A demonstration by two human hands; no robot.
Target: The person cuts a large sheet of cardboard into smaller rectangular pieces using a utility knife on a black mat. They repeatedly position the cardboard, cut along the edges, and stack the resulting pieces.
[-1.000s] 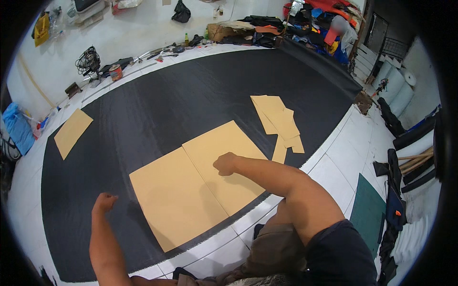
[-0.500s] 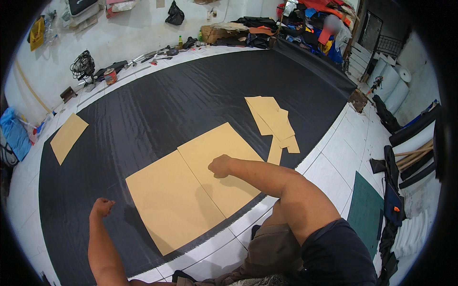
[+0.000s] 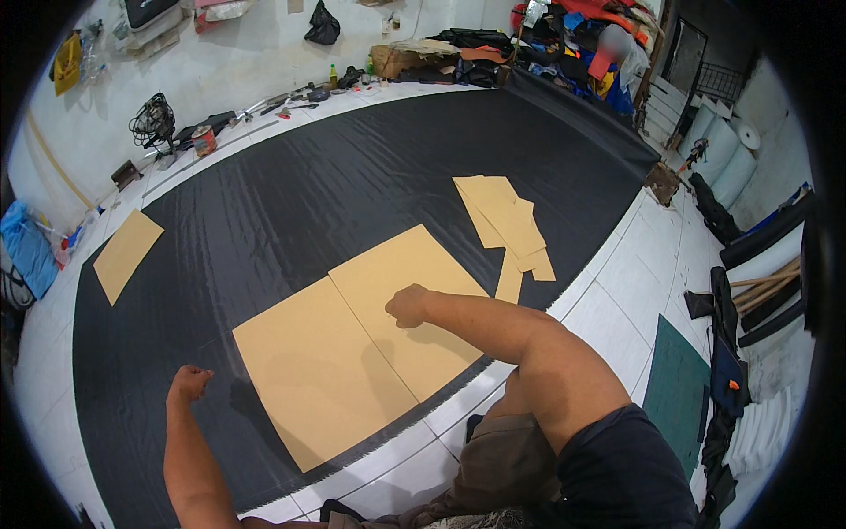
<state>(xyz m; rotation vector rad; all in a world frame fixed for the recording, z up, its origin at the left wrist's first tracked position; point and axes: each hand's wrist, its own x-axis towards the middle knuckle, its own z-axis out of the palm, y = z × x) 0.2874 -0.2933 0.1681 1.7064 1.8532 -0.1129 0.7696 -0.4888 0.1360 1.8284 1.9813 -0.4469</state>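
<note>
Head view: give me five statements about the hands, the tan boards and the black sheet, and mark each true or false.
1. The right hand rests on the right tan board. True.
2. The left hand rests on the left tan board. False: it is on the black sheet, beside that board.
3. The two large boards lie side by side, edges meeting. True.
4. A small tan piece lies near the sheet's far left edge. True.
5. The stack of tan strips lies on the white floor tiles. False: on the black sheet.
</note>
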